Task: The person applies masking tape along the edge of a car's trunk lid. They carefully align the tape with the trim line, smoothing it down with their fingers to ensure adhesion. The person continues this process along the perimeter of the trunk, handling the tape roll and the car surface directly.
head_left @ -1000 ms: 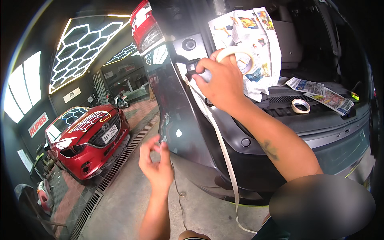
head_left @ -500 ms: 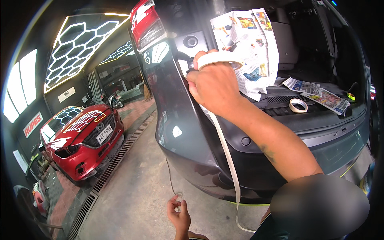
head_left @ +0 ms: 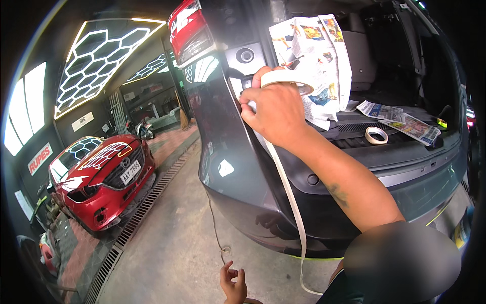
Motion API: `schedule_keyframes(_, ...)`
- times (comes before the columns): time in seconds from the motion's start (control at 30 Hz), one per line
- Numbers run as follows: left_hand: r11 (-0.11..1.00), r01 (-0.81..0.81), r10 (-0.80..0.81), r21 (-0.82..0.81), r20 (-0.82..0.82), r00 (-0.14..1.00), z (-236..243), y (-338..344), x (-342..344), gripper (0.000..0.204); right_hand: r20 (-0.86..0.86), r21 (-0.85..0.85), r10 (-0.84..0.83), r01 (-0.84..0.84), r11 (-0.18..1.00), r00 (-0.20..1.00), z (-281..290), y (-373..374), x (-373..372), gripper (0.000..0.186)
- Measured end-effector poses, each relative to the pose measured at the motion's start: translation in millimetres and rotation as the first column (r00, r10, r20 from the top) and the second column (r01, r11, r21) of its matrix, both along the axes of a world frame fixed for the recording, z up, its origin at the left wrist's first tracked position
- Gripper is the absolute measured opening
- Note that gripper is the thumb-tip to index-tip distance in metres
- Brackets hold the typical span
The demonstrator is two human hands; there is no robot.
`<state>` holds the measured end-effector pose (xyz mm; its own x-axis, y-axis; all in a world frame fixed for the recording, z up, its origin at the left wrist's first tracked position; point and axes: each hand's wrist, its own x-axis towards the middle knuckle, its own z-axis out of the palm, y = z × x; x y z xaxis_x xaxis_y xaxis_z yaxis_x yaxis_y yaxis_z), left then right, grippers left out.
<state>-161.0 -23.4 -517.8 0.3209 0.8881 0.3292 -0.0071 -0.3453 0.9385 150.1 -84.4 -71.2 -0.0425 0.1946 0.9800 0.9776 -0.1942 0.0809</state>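
My right hand (head_left: 276, 111) is closed around a roll of cream masking tape (head_left: 288, 77), which sits over the top of the fist. Its fingers are at the rear corner of a dark grey car (head_left: 238, 167), below the red tail light (head_left: 190, 30). From under this hand a long loose strip of tape (head_left: 288, 190) hangs down past the bumper. Low in the picture, my left hand (head_left: 234, 283) has its fingers half curled and apart, with nothing visible in them. Just above it is a thin strand (head_left: 215, 228) with a small loop; whether it hangs or lies on the floor I cannot tell.
Newspaper sheets (head_left: 316, 66) cover part of the open cargo area, and folded newspaper (head_left: 412, 126) lies on its floor beside a second tape roll (head_left: 376, 135). To the left stands a red car (head_left: 109, 182) beyond a floor grate (head_left: 119, 240). A blurred patch (head_left: 402, 268) hides the lower right.
My left hand has dropped lower and a little right, away from the strand's loop. My right hand with the tape roll stays at the car's corner, shifting slightly in the picture.
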Motion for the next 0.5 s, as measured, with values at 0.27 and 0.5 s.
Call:
schedule_keyframes(0.27, 0.994, 0.000, 0.005, 0.108, -0.051, 0.999, -8, -5, 4, 0.048, 0.032, -0.029, -0.064, 0.065, 0.997, 0.997, 0, 5, 7, 0.007)
schedule_keyframes(0.5, 0.993, 0.008, 0.000, 0.117, -0.071, 0.997, -11, -9, 4, 0.051, 0.108, 0.128, -0.075, 0.061, 0.990, 0.991, -6, 7, 8, 0.006)
